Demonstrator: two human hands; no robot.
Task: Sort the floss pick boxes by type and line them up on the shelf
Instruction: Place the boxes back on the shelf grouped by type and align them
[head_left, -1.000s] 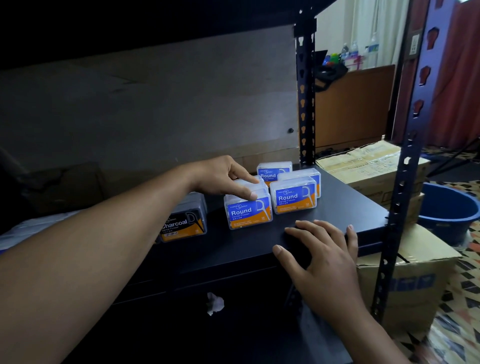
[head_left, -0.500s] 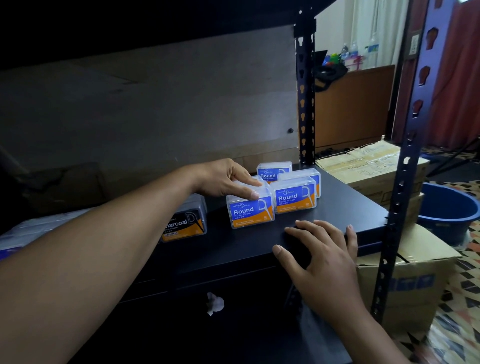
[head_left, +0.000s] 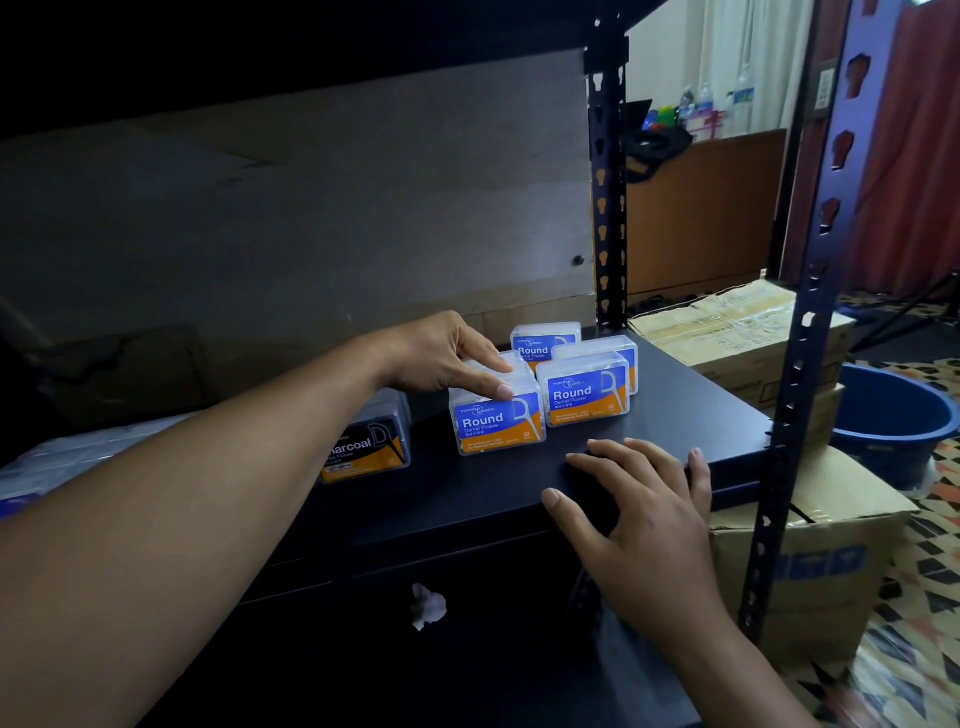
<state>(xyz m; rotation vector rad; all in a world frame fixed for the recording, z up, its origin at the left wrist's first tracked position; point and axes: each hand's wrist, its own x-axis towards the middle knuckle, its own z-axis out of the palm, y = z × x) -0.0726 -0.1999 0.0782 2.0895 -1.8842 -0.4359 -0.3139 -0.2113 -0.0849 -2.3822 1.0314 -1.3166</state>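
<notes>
Fingers (head_left: 485, 352) of the left hand (head_left: 441, 358) curl over the lid of the near-left Round box (head_left: 498, 423), gripping it on the shelf (head_left: 691, 415) beside three other Round boxes (head_left: 584, 395). A Charcoal box (head_left: 369, 447) stands just left. On the shelf's near edge the right hand (head_left: 644, 509) rests flat, its fingers spread and relaxed.

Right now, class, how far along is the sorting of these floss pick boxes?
Done: other Round boxes stand grouped at the right end of the shelf. In hand: the left hand holds the front Round box beside them. Remaining: the Charcoal box sits apart, unaligned.
</notes>
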